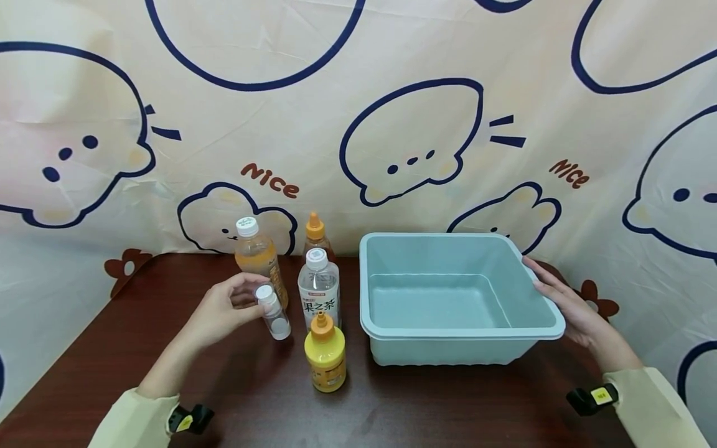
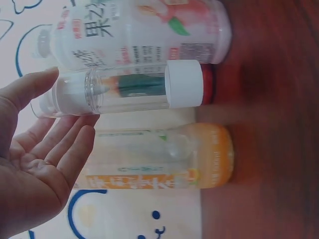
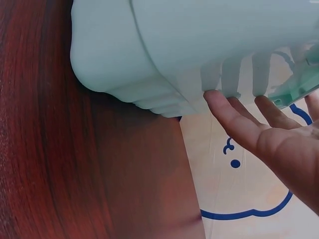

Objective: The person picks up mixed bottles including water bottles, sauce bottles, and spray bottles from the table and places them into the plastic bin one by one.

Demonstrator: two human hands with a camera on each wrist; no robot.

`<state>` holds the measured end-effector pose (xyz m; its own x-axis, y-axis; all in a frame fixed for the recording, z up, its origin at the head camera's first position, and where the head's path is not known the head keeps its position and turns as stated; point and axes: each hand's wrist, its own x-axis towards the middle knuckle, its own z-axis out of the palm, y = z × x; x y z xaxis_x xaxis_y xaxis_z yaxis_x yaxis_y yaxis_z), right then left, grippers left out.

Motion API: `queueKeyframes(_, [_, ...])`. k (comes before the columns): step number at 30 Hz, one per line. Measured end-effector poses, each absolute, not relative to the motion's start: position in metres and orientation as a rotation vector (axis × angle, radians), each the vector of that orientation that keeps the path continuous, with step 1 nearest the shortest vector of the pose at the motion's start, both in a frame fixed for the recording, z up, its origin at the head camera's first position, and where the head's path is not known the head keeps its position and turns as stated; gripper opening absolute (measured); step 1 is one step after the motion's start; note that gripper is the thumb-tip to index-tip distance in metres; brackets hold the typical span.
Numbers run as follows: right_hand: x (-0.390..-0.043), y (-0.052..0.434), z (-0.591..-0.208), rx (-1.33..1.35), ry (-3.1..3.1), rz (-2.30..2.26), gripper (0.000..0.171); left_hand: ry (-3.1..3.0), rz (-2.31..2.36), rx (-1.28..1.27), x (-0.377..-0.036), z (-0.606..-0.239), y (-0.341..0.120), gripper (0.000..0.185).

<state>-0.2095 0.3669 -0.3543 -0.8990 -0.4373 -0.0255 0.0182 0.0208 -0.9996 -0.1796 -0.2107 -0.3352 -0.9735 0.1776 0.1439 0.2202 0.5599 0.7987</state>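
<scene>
The bench (image 1: 381, 414) is dark red-brown, its fine wood grain showing in the right wrist view, with a soft sheen at the near side. Its far edge meets a hanging cream cloth (image 1: 313, 130) that fills the background and wraps round to the left and right, lightly creased. Thick dark-blue outlines draw cartoon faces across it, with "Nice" lettered in red-brown twice; a brown flower print (image 1: 114, 269) marks the far left corner of the bench, and another the far right.

On the right half of the bench sits a pale blue-green basin (image 1: 465, 333). The grip of the right hand (image 1: 571, 308) is spread, fingers extended against the basin's right side. Left of centre, the grip of the left hand (image 1: 226, 305) pinches a small clear bottle (image 1: 278, 323) by its white top; the bottle leans left, just in front of an orange drink bottle (image 1: 259, 256). Whether its base touches the bench, I cannot tell.

Between that bottle and the basin, a rough row runs from far to near: an orange-tipped brown bottle (image 1: 315, 231), partly hidden, a white-capped labelled bottle (image 1: 319, 289) and a yellow bottle (image 1: 326, 361). Pale sleeves (image 1: 134, 418) and black wristbands enter from the near left and near right.
</scene>
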Motion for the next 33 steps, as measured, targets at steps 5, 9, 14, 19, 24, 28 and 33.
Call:
queueKeyframes(5, [-0.209,0.367,-0.353,-0.454,1.952,-1.966,0.053,-2.706,-1.401,-0.377,-0.175,-0.324,-0.209,0.042])
queueKeyframes(9, [-0.208,0.367,-0.353,-0.457,1.943,-1.977,0.052,-2.685,-1.384,-0.387,-0.174,-0.318,-0.207,0.042])
queueKeyframes(14, [-0.208,0.365,-0.353,-0.435,1.940,-1.975,0.052,-2.663,-1.327,-0.383,-0.172,-0.312,-0.205,0.040])
queueKeyframes(19, [-0.209,0.365,-0.352,-0.430,1.929,-1.983,0.052,-2.618,-1.289,-0.380,-0.170,-0.306,-0.203,0.040])
queueKeyframes(24, [-0.209,0.365,-0.352,-0.420,1.934,-1.978,0.053,-2.598,-1.255,-0.384,-0.168,-0.298,-0.202,0.040])
queueKeyframes(28, [-0.209,0.365,-0.351,-0.403,1.937,-1.979,0.053,-2.571,-1.234,-0.405,-0.166,-0.291,-0.200,0.040])
queueKeyframes(33, [-0.209,0.365,-0.352,-0.393,1.929,-1.984,0.053,-2.537,-1.246,-0.447,-0.165,-0.282,-0.198,0.040])
